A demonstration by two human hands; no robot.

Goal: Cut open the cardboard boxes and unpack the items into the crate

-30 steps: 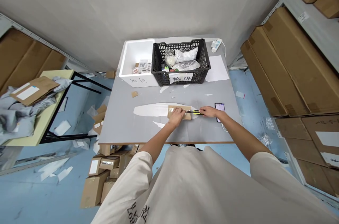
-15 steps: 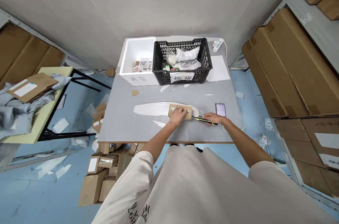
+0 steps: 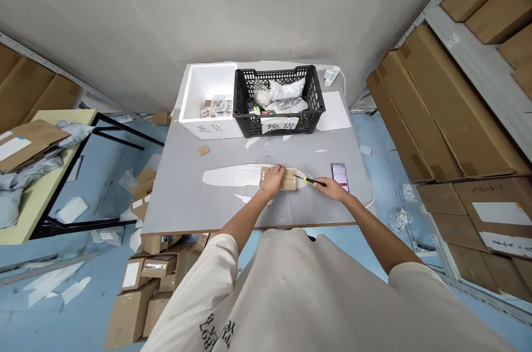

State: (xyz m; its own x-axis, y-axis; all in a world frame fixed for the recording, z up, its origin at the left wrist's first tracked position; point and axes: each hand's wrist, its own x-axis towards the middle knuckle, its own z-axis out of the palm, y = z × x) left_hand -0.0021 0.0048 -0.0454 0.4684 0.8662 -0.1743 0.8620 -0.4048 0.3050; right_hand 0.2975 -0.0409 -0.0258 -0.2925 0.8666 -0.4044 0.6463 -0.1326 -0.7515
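A small cardboard box (image 3: 290,182) with clear tape lies on the grey table (image 3: 178,197), over a bare white patch. My left hand (image 3: 273,178) grips it from above, fingers over its far edge and left part. In my right hand (image 3: 331,188) is a yellow-and-black utility knife (image 3: 310,180), its blade pointing left. The blade end meets the right part of the box near a seam; how deep it sits I cannot make out. Just beyond my right hand lies a phone (image 3: 339,176) with its screen lit.
At the back stand a white foam box (image 3: 189,94) and a black plastic crate (image 3: 277,129) holding bagged items. A cardboard scrap (image 3: 204,150) lies left of centre. Cartons (image 3: 461,113) line the right shelf; a side table (image 3: 70,174) with parcels stands left.
The knife has shifted to the box's upper right part, and my right fingers now cover more of its handle. The box is turned, showing a seam. The whole view has shifted slightly.
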